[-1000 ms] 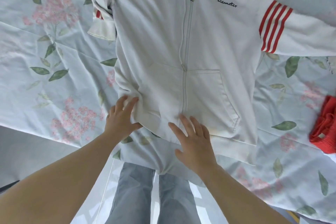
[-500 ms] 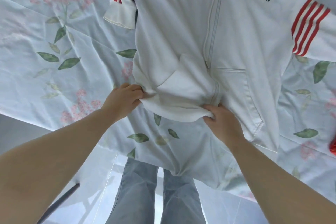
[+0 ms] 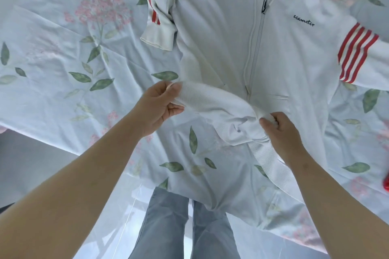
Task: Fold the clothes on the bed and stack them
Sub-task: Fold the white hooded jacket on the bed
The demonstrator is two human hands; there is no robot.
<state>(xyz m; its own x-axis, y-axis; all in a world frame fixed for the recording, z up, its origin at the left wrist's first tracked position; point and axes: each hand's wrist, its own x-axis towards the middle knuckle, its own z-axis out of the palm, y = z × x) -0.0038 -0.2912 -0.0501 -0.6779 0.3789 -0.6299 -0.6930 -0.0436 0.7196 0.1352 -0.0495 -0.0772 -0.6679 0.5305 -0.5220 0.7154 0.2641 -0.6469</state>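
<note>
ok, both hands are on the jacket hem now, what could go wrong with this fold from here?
1. The left hand and right hand grip the hem only from the corner to the zip. The rest trails under the right forearm, so the jacket may fold skewed.
2. The striped sleeve lies spread out to the side, while the other sleeve is tucked in. Folding upward now would likely leave it sticking out.

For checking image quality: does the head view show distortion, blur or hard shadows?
Head view: wide-angle stretch enlarges the forearms near the lower corners; light is soft, without hard shadows; the white jacket and its chest lettering look sharp.
</note>
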